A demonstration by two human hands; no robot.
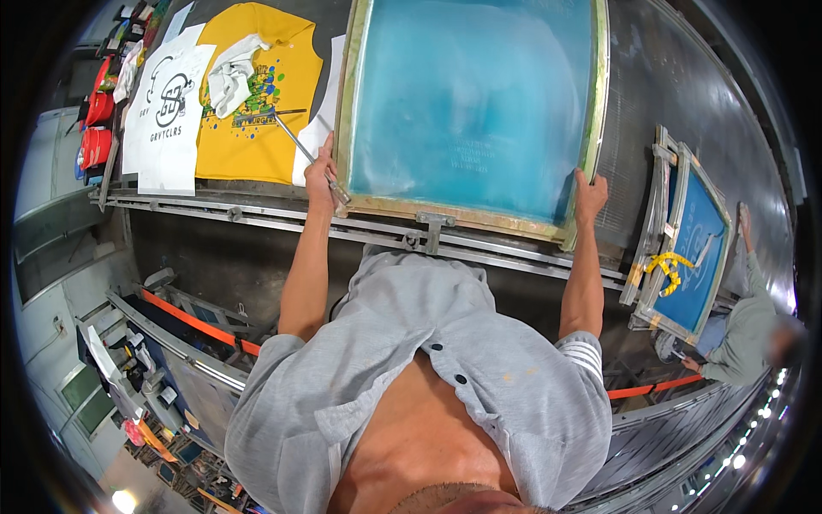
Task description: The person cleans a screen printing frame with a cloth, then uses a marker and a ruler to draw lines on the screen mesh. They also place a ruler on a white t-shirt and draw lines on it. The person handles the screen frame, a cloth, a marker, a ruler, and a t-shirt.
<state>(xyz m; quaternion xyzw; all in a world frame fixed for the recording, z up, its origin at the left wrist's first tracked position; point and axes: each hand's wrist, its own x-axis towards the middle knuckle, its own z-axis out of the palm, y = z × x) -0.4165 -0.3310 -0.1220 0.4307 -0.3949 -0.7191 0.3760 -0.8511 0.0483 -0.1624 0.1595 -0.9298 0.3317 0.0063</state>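
Note:
A large screen-printing frame (471,111) with a teal mesh lies in front of me on the dark printing table. At its near left corner my left hand (322,178) is closed round a thin metal T-shaped rod (295,137), and its fingertips are up against the frame's side. The rod's dark crossbar lies over the yellow shirt. My right hand (591,197) grips the frame's right edge near the near corner, thumb on top. Faint lettering shows in the mesh. A metal bracket (435,224) sits at the middle of the frame's near edge, above the rail.
A metal rail (240,214) runs along the table's near edge. Left of the frame lie a yellow printed shirt (295,60), a crumpled white cloth (233,77) and white printed sheets (167,154). At right, a person (745,334) stands by smaller blue screens (693,257) with yellow tape.

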